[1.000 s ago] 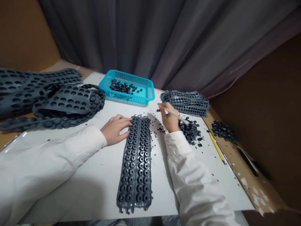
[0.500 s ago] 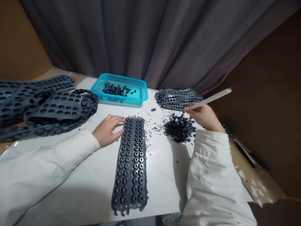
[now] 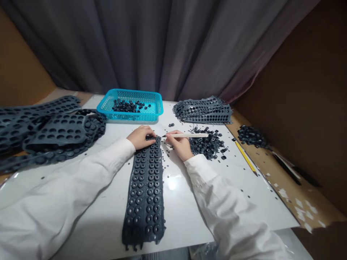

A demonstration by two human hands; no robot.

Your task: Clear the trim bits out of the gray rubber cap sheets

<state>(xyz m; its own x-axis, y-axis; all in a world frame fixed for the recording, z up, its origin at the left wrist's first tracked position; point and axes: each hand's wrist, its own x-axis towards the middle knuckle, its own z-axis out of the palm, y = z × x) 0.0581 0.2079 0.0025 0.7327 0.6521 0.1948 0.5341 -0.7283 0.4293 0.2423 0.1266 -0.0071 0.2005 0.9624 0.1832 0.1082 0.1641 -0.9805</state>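
Observation:
A long dark rubber strip [image 3: 145, 187] studded with ring-shaped pieces lies lengthwise on the white table [image 3: 244, 195] in front of me. My left hand [image 3: 141, 137] presses on the strip's far end, fingers curled over it. My right hand [image 3: 179, 144] holds a thin white stick [image 3: 189, 135] like a pen, its dark tip pointing left at the strip's far right corner. A heap of loose black rubber rings [image 3: 208, 142] lies just right of my right hand.
A turquoise basket [image 3: 155, 108] with black rings stands at the back. Stacked emptied strips [image 3: 203, 110] lie back right, a pile of larger holed strips [image 3: 46, 130] at left. A yellow pencil [image 3: 245, 157], another ring heap [image 3: 251, 135] and dark pens [image 3: 287, 168] lie at right.
My right hand swung from the far right back to the strip's far end with the stick. My left hand slid up to the strip's top edge. The view shifted slightly.

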